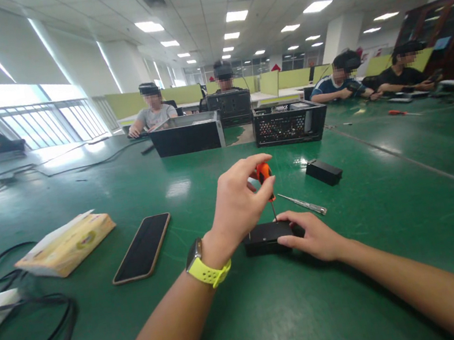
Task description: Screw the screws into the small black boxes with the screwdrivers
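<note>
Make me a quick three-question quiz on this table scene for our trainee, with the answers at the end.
1. Short answer: What is the left hand holding?
2. True or false: The phone lies directly on the green table.
3. Fill in the gap: The right hand is touching a black ____.

Key:
1. An orange-handled screwdriver.
2. True.
3. Box, as in the black box in front of the person.
</note>
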`<act>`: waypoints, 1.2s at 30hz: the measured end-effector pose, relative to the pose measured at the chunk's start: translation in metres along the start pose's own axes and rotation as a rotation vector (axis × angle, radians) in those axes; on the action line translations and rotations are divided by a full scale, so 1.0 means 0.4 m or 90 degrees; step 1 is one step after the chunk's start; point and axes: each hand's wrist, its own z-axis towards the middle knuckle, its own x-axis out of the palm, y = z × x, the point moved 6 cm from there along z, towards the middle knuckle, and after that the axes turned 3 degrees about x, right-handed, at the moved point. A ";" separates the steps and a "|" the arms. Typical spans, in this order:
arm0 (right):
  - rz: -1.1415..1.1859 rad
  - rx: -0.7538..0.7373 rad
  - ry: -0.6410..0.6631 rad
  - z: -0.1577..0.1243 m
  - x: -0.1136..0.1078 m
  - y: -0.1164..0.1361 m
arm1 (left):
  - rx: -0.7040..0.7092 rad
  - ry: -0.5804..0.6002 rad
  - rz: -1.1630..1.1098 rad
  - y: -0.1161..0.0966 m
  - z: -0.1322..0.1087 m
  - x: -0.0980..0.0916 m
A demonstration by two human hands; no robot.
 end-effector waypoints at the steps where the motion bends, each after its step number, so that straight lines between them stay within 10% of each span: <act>1: 0.000 0.000 -0.001 0.000 0.000 0.000 | -0.006 0.004 -0.013 0.000 0.001 0.000; 15: 0.005 0.013 0.004 0.004 -0.002 0.003 | 0.001 0.004 0.005 0.003 -0.006 0.006; 25: 0.023 0.027 0.011 0.004 -0.004 0.009 | -0.059 0.092 -0.019 -0.008 0.027 -0.119; 36: 0.030 0.036 0.010 0.005 -0.004 0.002 | -0.071 0.128 0.009 0.015 0.016 -0.080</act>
